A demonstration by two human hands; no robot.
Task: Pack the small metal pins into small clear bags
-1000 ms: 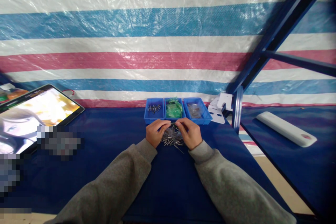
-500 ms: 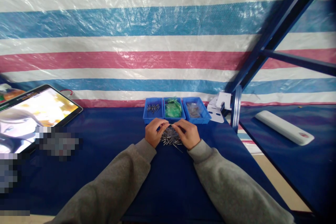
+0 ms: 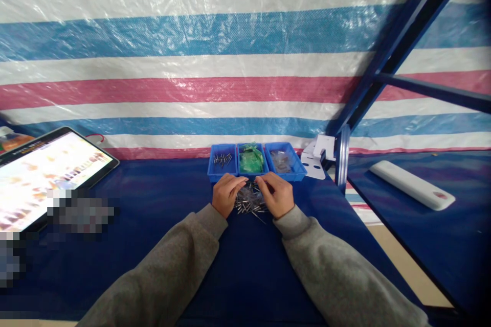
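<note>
A loose heap of thin, silvery metal pins (image 3: 245,208), partly mixed with crumpled clear plastic, lies at the centre of the frame, just below the middle, on a dark blue tabletop (image 3: 249,276). The bare left hand (image 3: 226,194) is at the heap's left edge and the bare right hand (image 3: 279,195) at its right, thumbs and forefingers bent inward above it. The fingertips of the two hands are near each other but apart; whether either pair is clamped on a pin is too small to tell. Grey knitted sleeves (image 3: 164,260) run to the lower corners.

Just above the hands stand three open blue plastic bins (image 3: 295,177) side by side: dark metal pieces (image 3: 222,159) in the left one, a crumpled green plastic bag (image 3: 251,159) in the middle, clear plastic bags (image 3: 282,161) in the right. White cut-out cards (image 3: 318,156) lie beside them. A lit, black-framed flat screen (image 3: 61,163) sits at the left edge, a white oblong plastic object (image 3: 412,185) at the right; red, white and blue striped sheeting (image 3: 172,36) fills the upper frame.
</note>
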